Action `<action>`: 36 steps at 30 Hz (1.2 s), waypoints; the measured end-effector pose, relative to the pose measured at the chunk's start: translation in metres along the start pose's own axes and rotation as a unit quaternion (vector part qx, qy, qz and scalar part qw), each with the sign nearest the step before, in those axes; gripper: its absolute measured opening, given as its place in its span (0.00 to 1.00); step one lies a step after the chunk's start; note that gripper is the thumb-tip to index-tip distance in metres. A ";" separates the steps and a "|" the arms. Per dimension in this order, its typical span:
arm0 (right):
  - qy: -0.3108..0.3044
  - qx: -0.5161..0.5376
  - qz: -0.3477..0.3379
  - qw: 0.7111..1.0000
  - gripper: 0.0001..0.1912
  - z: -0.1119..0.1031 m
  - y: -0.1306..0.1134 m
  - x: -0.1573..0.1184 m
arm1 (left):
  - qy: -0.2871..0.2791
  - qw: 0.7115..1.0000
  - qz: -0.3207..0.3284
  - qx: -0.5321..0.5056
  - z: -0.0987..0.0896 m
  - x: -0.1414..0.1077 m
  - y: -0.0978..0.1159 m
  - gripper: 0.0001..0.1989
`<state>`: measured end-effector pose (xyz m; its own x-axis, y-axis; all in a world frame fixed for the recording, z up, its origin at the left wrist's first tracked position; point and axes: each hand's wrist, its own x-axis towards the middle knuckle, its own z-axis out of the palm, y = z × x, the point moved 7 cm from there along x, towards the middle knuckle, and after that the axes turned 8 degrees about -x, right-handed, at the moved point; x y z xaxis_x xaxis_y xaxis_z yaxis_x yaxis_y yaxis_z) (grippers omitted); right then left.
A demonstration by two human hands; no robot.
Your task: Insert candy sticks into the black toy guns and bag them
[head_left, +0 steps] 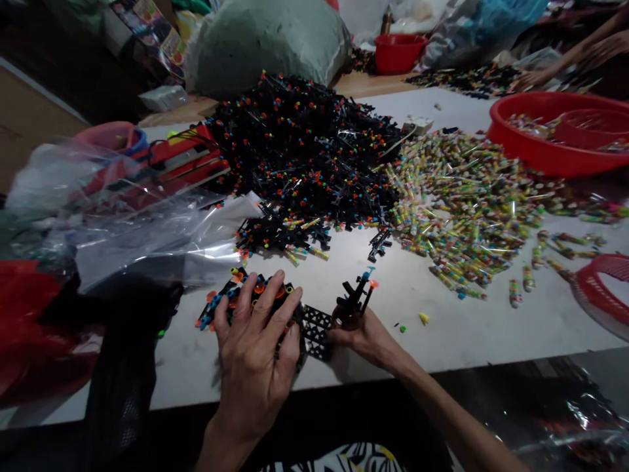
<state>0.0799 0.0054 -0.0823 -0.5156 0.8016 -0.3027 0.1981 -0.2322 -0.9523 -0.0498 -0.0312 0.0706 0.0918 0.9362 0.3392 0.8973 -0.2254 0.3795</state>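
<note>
From my distant view, the right hand point(362, 335) grasps toy guns point(352, 296) at the rack's point(315, 328) right end, barrels away from me. The farther left hand point(256, 360) spreads over the rack's left; whether it grips, I cannot tell.

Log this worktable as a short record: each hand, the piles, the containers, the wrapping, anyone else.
Left hand: fingers spread over a cluster of black pieces with colored tips
Right hand: holding small black toy guns, next to a black lattice piece
Dark pile: black toy parts, center
Bright pile: small multicolored tubes, right of the dark pile
Containers: large red basin, right; smaller red basin, back
Wrapping: clear plastic, left
Other person: hands, far right
</note>
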 end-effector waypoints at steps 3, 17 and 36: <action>0.012 0.025 -0.018 0.999 0.11 0.020 0.000 -0.002 | 0.000 1.000 0.001 0.001 0.001 -0.001 0.000 0.21; 0.040 -0.165 -0.020 0.985 0.08 0.024 0.003 -0.019 | 0.026 0.999 -0.019 -0.035 -0.002 -0.002 0.002 0.17; 0.061 -0.657 -0.014 0.751 0.13 -0.032 -0.091 0.123 | 0.019 0.999 0.016 0.040 0.000 0.000 0.000 0.20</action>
<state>0.0247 0.1427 -0.0322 -0.4716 0.8586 -0.2012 0.8813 0.4670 -0.0729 -0.0499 -0.0309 0.0704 0.1067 0.9176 0.3829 0.9260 -0.2319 0.2979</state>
